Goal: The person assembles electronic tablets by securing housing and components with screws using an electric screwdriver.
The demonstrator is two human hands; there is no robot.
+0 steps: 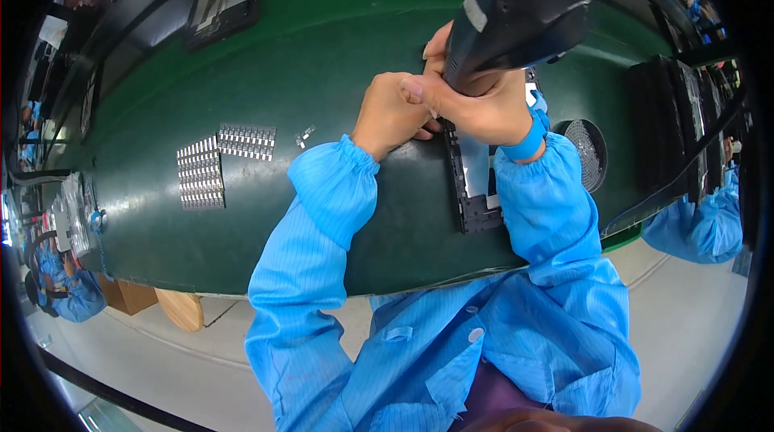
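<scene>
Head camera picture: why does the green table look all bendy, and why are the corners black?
Head view: the fisheye lens curves the green table toward the rim; black corners lie outside its round image. The dark tool in the right hand looks oversized and slightly soft, being near.

Dark grey power screwdriver [516, 16] held upright, tip down over a flat black frame part [472, 190] lying lengthwise on the green mat, partly hidden by sleeve.

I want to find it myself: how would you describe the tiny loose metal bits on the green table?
Start at the green table and find the left hand. Left of it lie neat sheets of silver parts. Between them sit the tiny loose metal bits, alone and scattered, not lined up in rows.
</scene>
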